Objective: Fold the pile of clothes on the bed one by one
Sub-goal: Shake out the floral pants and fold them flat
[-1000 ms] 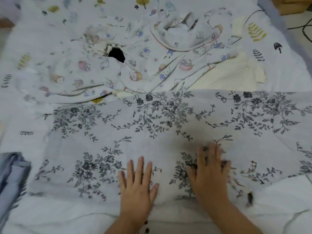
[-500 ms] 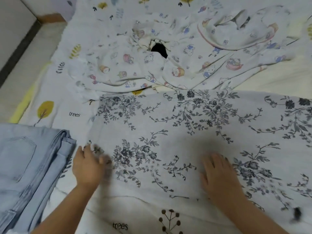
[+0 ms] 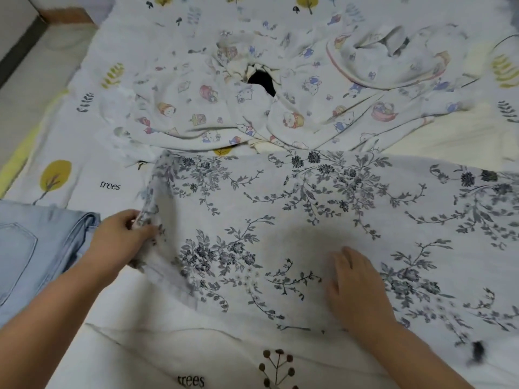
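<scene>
Two hands (image 3: 120,237) (image 3: 356,287), one floral garment (image 3: 323,220)

Bed sheet (image 3: 92,175) fills most of the view: white, printed with yellow trees, leaf sprigs and the word "trees" at 9 and 6 o'clock. Pale yellow mattress edge (image 3: 21,153) shows along the sheet border at 9 o'clock. Light beige floor (image 3: 33,80) at 10 o'clock, crossed by a dark strip (image 3: 19,51). Brown wooden piece (image 3: 67,16) at 11 o'clock, next to the floor. Soft, even indoor light; faint shadow at centre.
</scene>
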Motion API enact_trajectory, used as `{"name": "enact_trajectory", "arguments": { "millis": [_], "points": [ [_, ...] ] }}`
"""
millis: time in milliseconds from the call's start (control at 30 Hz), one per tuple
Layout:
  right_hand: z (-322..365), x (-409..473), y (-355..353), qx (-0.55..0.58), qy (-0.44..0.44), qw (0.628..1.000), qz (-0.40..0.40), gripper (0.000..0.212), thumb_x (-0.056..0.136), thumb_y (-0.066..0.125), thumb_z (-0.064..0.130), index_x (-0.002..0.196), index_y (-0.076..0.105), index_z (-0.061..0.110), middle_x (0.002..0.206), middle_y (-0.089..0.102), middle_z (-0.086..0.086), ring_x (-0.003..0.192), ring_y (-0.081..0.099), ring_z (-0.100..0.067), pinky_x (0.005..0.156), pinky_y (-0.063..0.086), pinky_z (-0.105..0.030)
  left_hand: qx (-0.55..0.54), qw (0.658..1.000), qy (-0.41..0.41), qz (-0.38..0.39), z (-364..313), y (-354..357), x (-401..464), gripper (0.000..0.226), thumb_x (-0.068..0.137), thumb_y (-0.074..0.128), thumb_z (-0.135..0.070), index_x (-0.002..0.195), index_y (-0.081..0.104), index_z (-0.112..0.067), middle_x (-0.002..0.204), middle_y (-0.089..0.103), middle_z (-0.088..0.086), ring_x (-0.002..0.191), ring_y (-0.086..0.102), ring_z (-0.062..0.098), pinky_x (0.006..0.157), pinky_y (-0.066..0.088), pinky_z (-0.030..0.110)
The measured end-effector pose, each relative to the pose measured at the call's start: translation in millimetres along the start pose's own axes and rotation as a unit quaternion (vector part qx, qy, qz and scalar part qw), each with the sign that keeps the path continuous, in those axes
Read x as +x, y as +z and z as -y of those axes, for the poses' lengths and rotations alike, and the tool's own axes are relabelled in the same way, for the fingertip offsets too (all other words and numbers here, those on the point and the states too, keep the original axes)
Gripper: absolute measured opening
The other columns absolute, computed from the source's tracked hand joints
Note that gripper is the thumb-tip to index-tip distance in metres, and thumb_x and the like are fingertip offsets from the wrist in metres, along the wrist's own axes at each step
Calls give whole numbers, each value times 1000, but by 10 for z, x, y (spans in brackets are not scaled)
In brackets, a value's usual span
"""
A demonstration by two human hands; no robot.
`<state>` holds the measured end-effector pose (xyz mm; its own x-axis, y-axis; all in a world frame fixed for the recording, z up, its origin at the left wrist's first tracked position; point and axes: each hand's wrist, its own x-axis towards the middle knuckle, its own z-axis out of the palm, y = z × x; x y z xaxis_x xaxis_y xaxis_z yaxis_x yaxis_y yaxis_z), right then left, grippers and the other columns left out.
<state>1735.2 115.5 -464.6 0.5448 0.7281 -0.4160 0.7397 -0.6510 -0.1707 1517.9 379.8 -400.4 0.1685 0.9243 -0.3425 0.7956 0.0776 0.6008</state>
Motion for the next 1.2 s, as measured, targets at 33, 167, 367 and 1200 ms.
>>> {"name": "enact_trajectory", "arguments": {
  "millis": [33, 167, 367, 1200],
  "points": [
    [-21, -1, -38, 14, 0, 1000, -2, 52, 98, 32, 30, 147, 20, 17, 154, 16, -5, 141, 16, -20, 116, 16, -30, 5, 999, 38, 8, -173, 19, -103, 14, 83, 63, -5, 95, 66, -10, 86, 68, 14, 66, 60, 20, 43, 47, 20],
    [-111, -17, -228, 126, 0, 991, -52, 43, 94, 43, 15, 137, 42, 14, 141, 38, -7, 129, 33, -20, 104, 26, -24, 53, 972, 219, 61, -804, 181, -648, 20, 82, 64, -10, 94, 65, -26, 88, 69, -4, 83, 62, 14, 71, 45, 26],
    [-309, -14, -561, 456, 99, 881, -82, 26, 97, 41, 38, 108, 60, 23, 117, 63, 1, 97, 58, -10, 78, 44, -20, 70, 912, 381, 132, -1215, 902, -1473, 4, 85, 55, -18, 85, 58, -22, 78, 58, -8, 69, 52, 9, 62, 42, 20],
    [-1258, 121, -402, 474, 268, 835, -81, 56, 91, 58, 30, 139, 36, 10, 130, 51, -10, 111, 50, -25, 91, 39, -34, 165, 962, 178, 127, -616, 1855, -1065, 49, 94, 49, -24, 138, 33, -9, 129, 43, 14, 117, 42, 29, 92, 36, 35]
  ]
}}
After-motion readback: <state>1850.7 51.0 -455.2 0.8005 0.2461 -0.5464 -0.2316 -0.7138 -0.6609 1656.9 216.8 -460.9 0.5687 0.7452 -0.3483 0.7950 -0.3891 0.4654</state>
